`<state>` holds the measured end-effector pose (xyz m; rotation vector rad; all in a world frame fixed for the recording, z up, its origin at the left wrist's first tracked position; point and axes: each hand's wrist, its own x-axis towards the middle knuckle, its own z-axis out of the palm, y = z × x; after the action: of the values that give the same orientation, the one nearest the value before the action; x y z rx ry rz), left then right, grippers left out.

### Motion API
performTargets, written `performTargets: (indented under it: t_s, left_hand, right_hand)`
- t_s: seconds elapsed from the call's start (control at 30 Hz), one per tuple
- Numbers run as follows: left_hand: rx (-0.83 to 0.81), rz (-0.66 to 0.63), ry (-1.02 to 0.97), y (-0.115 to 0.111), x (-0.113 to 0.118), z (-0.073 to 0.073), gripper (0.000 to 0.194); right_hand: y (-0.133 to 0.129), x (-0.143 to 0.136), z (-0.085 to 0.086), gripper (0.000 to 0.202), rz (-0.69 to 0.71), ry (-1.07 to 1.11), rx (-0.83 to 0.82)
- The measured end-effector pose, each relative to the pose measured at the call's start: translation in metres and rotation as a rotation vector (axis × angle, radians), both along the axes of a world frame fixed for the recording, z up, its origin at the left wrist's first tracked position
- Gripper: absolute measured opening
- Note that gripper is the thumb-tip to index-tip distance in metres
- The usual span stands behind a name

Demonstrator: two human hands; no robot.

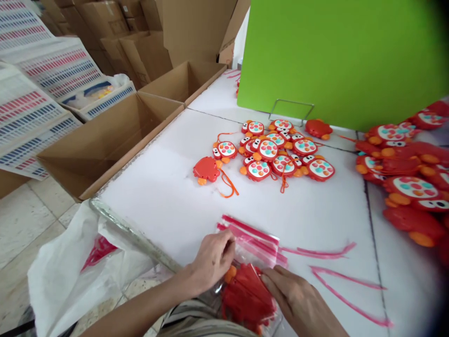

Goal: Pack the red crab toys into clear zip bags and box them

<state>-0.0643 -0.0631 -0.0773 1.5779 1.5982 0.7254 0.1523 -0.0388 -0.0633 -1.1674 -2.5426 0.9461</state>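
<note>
A clear plastic bag (258, 255) lies at the table's near edge, directly in front of me. Inside its near part sits a red toy (247, 299) with orange feet, partly blurred by the plastic. My left hand (213, 260) is closed, with its fingers pinching the bag's left side near the opening. On the other side my right hand (296, 297) has bent fingers gripping the bag's right edge beside the toy; its fingertips are partly hidden. Pink strips (250, 236) lie at the bag's far end, and loose pink strips (322, 252) are to its right.
Several red owl-like toys (268, 150) with cords are grouped mid-table. More toys (414, 187) are heaped at right. A green board (336, 56) stands behind. Open cardboard boxes (105, 135) adjoin the table's left edge, with a white sack (66, 262) below and plastic crates (59, 61) beyond.
</note>
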Motion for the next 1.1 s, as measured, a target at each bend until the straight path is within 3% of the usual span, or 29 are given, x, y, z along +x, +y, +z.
performTargets:
  t_s: [0.13,0.27,0.33,0.43,0.53,0.67,0.87,1.1]
  left_hand:
    - [0.112,0.006,0.044,-0.001,-0.001,0.004,0.012]
    - [0.240,0.015,-0.010,-0.002,-0.003,0.010,0.015]
    - [0.244,0.031,-0.033,-0.002,-0.004,0.011,0.015]
    - [0.041,0.091,-0.142,-0.003,-0.006,0.012,0.018]
    - [-0.180,0.123,-0.399,0.000,-0.008,0.009,0.018]
    - [-0.328,0.040,-0.677,0.005,-0.009,0.004,0.025]
    - [-0.241,-0.028,-0.592,0.014,-0.007,0.006,0.018]
    - [-0.149,-0.060,-0.343,0.016,-0.005,0.012,0.015]
  right_hand:
    - [0.003,-0.014,0.010,0.030,-0.056,0.008,0.126]
    - [-0.002,-0.023,0.012,0.044,0.085,-0.025,0.058]
    - [-0.004,-0.024,0.010,0.049,0.053,-0.065,0.103]
    - [-0.005,-0.025,0.009,0.047,-0.023,-0.068,0.219]
    - [-0.005,-0.028,0.012,0.043,-0.034,-0.049,0.285]
    - [0.000,-0.039,0.016,0.036,-0.064,-0.028,0.324]
    - [0.011,-0.062,0.010,0.027,-0.140,0.000,0.402]
    - [0.017,-0.080,0.005,0.025,-0.058,-0.079,0.468]
